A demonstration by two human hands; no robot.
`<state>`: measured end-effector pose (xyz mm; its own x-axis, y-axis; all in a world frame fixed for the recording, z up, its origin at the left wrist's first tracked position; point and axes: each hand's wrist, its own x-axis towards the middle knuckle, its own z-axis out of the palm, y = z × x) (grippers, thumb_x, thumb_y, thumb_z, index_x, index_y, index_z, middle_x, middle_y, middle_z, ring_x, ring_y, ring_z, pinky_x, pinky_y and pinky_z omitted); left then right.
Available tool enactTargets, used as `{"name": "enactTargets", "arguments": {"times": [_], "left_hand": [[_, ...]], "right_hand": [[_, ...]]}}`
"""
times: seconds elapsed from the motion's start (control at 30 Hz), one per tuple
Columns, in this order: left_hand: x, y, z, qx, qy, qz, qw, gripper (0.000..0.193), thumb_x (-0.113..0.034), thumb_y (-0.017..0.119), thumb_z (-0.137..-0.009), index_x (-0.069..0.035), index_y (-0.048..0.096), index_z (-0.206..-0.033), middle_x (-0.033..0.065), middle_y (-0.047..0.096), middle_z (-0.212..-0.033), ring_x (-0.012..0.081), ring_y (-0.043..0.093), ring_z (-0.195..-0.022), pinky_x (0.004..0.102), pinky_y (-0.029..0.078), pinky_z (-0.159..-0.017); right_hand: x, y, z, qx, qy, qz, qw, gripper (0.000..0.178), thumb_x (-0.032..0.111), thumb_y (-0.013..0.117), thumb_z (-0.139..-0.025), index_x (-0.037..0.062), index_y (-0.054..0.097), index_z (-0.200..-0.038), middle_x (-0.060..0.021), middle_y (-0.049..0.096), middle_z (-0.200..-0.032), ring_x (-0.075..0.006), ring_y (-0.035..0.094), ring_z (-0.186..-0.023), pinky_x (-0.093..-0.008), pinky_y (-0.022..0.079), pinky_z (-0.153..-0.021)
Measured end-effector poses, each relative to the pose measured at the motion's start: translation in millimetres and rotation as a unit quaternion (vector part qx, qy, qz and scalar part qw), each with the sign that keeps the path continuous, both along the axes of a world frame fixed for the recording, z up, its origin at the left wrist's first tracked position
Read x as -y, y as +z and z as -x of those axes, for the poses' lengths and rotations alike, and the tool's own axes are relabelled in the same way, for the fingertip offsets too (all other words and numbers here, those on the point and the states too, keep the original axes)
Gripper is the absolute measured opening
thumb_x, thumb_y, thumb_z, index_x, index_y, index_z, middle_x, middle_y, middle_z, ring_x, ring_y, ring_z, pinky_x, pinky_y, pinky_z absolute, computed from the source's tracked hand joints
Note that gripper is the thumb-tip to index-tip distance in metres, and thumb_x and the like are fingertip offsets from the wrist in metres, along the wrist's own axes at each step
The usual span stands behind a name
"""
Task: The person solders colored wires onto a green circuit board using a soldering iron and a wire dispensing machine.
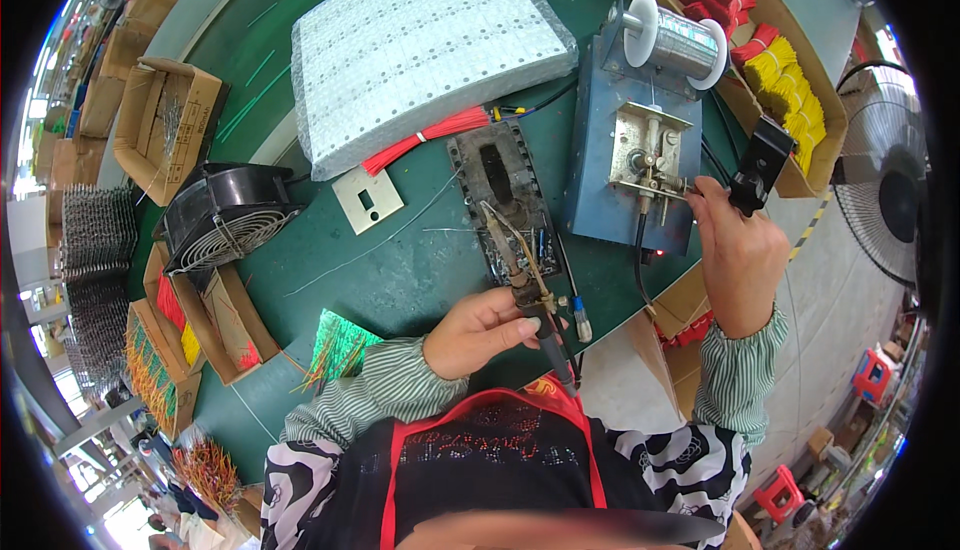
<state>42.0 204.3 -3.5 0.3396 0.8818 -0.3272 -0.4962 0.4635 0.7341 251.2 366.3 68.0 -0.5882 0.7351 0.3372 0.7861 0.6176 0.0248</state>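
My left hand (482,338) is wrapped round the dark handle of a soldering iron (518,285), with a thin brass-coloured feed tube running along its shaft. The iron's tip points away from me, over a dark circuit board in a black slotted holder (496,175). My right hand (740,255) is closed at the right side of a solder feeder (648,155), its fingertips pinching the sprung side screw. That mechanism sits on a blue metal box (600,130). A spool of solder wire (677,45) is mounted at the box's far end.
A bubble-wrapped stack of white panels (430,50) lies at the back. Red wires (425,140) and a pale plate with cutouts (367,200) lie before it. A black fan (225,215) and cardboard boxes stand left. Right are a wire-filled carton (830,100) and a larger fan (890,185).
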Motion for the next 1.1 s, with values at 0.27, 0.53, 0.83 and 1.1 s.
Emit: {"name": "enactTargets", "arguments": {"times": [0.27, 0.53, 0.83, 1.1], "left_hand": [[-0.5, 0.1, 0.4, -0.009, -0.013, -0.006, 1.000, 0.027, -0.009, 0.042, -0.090, 0.002, 0.044, -0.114, 0.0175, 0.054, -0.111, 0.0238, 0.054, -0.103, 0.0331, 0.043, -0.085], [-2.8, 2.8, -2.2, -0.005, -0.010, -0.012, 1.000, 0.026, -0.008, 0.042, -0.089, 0.002, 0.044, -0.114, 0.0175, 0.054, -0.110, 0.0245, 0.055, -0.101, 0.0327, 0.043, -0.084], [5.5, -9.1, -0.3, -0.009, 0.001, -0.007, 1.000, 0.032, -0.016, 0.047, -0.087, 0.001, 0.044, -0.114, 0.0178, 0.055, -0.108, 0.0276, 0.056, -0.098, 0.0318, 0.044, -0.080], [3.3, -8.7, -2.1, -0.012, -0.005, -0.005, 1.000, 0.031, -0.013, 0.047, -0.088, 0.003, 0.043, -0.114, 0.0203, 0.055, -0.107, 0.0329, 0.056, -0.097, 0.0384, 0.045, -0.083]], "right_hand": [[0.0, -0.3, -0.3, 0.013, 0.007, -0.003, 1.000, 0.017, 0.011, 0.065, -0.072, 0.0094, 0.061, -0.088, -0.0083, 0.057, -0.064, -0.0225, 0.052, -0.049, -0.0319, 0.039, -0.044], [0.6, 1.4, -2.1, 0.025, 0.003, -0.011, 1.000, 0.018, 0.010, 0.065, -0.070, 0.0106, 0.061, -0.088, -0.0069, 0.059, -0.067, -0.0220, 0.053, -0.050, -0.0306, 0.041, -0.045], [-2.7, -5.9, -6.8, 0.025, 0.013, -0.022, 0.999, 0.018, 0.011, 0.065, -0.069, 0.0108, 0.059, -0.087, -0.0053, 0.056, -0.061, -0.0202, 0.054, -0.048, -0.0293, 0.040, -0.043], [-2.6, -5.9, -8.9, 0.015, 0.024, -0.030, 0.999, 0.020, 0.010, 0.061, -0.067, 0.0085, 0.064, -0.087, -0.0047, 0.051, -0.055, -0.0179, 0.053, -0.047, -0.0290, 0.040, -0.041]]}}
